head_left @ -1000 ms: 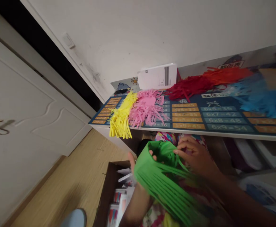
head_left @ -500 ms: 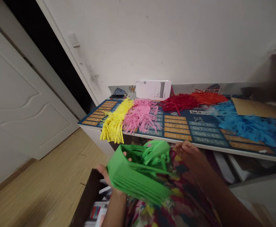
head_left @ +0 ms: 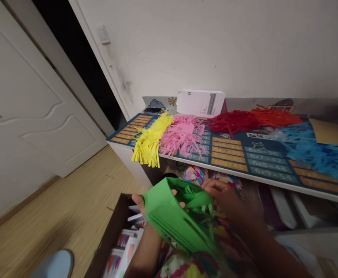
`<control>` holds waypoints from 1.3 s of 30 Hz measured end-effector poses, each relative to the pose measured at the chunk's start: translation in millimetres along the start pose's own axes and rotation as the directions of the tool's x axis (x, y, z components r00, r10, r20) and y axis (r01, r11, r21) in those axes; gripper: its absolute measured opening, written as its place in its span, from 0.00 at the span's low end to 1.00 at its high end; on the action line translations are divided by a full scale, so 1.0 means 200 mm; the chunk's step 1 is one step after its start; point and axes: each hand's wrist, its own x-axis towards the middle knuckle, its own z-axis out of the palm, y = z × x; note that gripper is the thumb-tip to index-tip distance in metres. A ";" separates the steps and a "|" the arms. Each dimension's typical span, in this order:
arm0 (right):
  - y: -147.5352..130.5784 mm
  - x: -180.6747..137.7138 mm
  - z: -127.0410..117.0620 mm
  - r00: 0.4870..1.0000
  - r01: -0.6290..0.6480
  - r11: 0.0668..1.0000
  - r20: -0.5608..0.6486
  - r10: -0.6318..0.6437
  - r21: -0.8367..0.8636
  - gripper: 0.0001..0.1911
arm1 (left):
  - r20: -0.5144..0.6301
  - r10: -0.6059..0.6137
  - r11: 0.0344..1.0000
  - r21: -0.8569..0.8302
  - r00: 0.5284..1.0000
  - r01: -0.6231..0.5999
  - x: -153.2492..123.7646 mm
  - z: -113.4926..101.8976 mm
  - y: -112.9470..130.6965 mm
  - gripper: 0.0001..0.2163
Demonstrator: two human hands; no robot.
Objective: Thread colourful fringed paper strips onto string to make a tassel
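A folded green paper fringe [head_left: 164, 206], cut into long strips, is held above my lap. My left hand [head_left: 141, 202] grips it from the left, its thumb outside and its fingertips showing through the fold. At the fringe's upper right edge, my right hand [head_left: 219, 191] pinches the green strips between thumb and fingers. On the desk beyond lie a yellow fringe [head_left: 151, 139], a pink fringe [head_left: 183, 135], a red fringe [head_left: 235, 121], an orange fringe [head_left: 276, 117] and a blue fringe [head_left: 316, 148].
A times-table mat covers the desk [head_left: 229, 156]. A white card pack [head_left: 200, 103] leans on the wall, with a dark phone [head_left: 153, 110] to its left. Below left stands a brown box [head_left: 106, 235] of printed packets, near a pale blue round object [head_left: 55, 264] on the floor.
My right hand has moved from beside the green fringe onto its upper right edge and now pinches it. The view has shifted slightly left, showing the door handle and the pale blue object.
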 end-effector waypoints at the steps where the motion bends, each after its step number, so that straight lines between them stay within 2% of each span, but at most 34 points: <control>1: 0.00 -0.01 -0.01 0.999 -0.050 0.998 0.000 0.050 0.026 0.16 | 0.016 0.026 1.000 0.001 1.000 -0.026 0.00 0.01 0.00 0.48; 3: -0.01 -0.02 -0.02 0.994 -0.106 0.991 0.006 0.106 0.076 0.15 | 0.068 0.070 0.997 0.010 0.995 -0.071 0.01 0.02 0.01 0.47; 5: -0.02 -0.04 -0.02 0.995 -0.089 0.990 0.055 0.084 0.107 0.16 | 0.112 0.082 0.996 0.013 0.990 -0.084 0.03 0.04 0.01 0.48; 7: -0.03 -0.06 -0.01 0.992 -0.030 0.992 0.127 0.015 0.121 0.20 | 0.090 0.062 0.998 0.007 0.994 -0.063 0.04 0.04 0.01 0.48; 10: -0.03 -0.07 -0.02 0.977 0.122 0.992 0.172 -0.122 0.010 0.09 | -0.003 0.050 0.999 0.019 0.999 -0.050 0.02 0.04 0.01 0.49; 12: -0.01 -0.07 -0.04 0.985 0.158 0.984 0.089 -0.150 -0.084 0.07 | -0.024 0.092 0.995 0.039 0.995 -0.091 0.00 0.04 0.02 0.50; 13: 0.01 -0.07 -0.06 0.992 0.125 0.987 0.007 -0.125 -0.098 0.08 | -0.031 0.122 0.992 0.041 0.992 -0.121 -0.01 0.03 0.02 0.50; 15: 0.05 -0.08 -0.12 0.985 0.010 1.000 -0.174 -0.015 -0.028 0.08 | -0.010 0.183 0.983 0.036 0.983 -0.183 -0.04 0.02 0.05 0.50; 18: 0.07 -0.09 -0.22 0.928 -0.095 0.989 -0.350 0.130 0.116 0.13 | 0.045 0.242 0.969 0.038 0.969 -0.244 -0.08 -0.01 0.09 0.50; 20: 0.04 -0.06 -0.31 0.893 -0.061 0.991 -0.437 0.107 0.118 0.14 | 0.065 0.249 0.967 0.041 0.966 -0.252 -0.10 -0.04 0.11 0.50; 22: -0.02 0.01 -0.41 0.844 0.031 0.996 -0.536 0.020 0.086 0.15 | 0.053 0.250 0.967 0.036 0.967 -0.252 -0.11 -0.05 0.12 0.51; 26: -0.14 0.25 -0.62 0.721 0.152 0.986 -0.689 -0.065 0.066 0.22 | 0.025 0.211 0.977 0.033 0.977 -0.212 -0.12 -0.09 0.13 0.54; 30: -0.18 0.46 -0.84 0.645 0.100 0.995 -0.762 -0.052 0.017 0.24 | 0.132 0.207 0.978 -0.017 0.969 -0.206 -0.12 -0.12 0.15 0.56; 33: -0.20 0.48 -0.95 0.605 0.010 0.998 -0.794 -0.055 -0.061 0.23 | 0.129 0.247 0.969 -0.031 0.960 -0.245 -0.09 -0.08 0.14 0.55; 35: -0.21 0.44 -0.93 0.584 -0.064 0.970 -0.797 -0.154 -0.235 0.26 | 0.074 0.271 0.962 -0.002 0.960 -0.272 -0.04 -0.03 0.13 0.53; 36: -0.22 0.41 -0.89 0.576 -0.093 0.929 -0.781 -0.242 -0.357 0.28 | 0.031 0.270 0.963 0.022 0.962 -0.270 -0.02 0.01 0.11 0.53; 38: -0.21 0.33 -0.71 0.660 -0.055 0.838 -0.649 -0.378 -0.543 0.25 | -0.102 0.221 0.975 0.050 0.970 -0.217 0.04 0.08 0.08 0.52; 39: -0.21 0.28 -0.60 0.709 0.020 0.844 -0.588 -0.390 -0.536 0.19 | -0.138 0.161 0.986 0.054 0.977 -0.155 0.07 0.11 0.06 0.54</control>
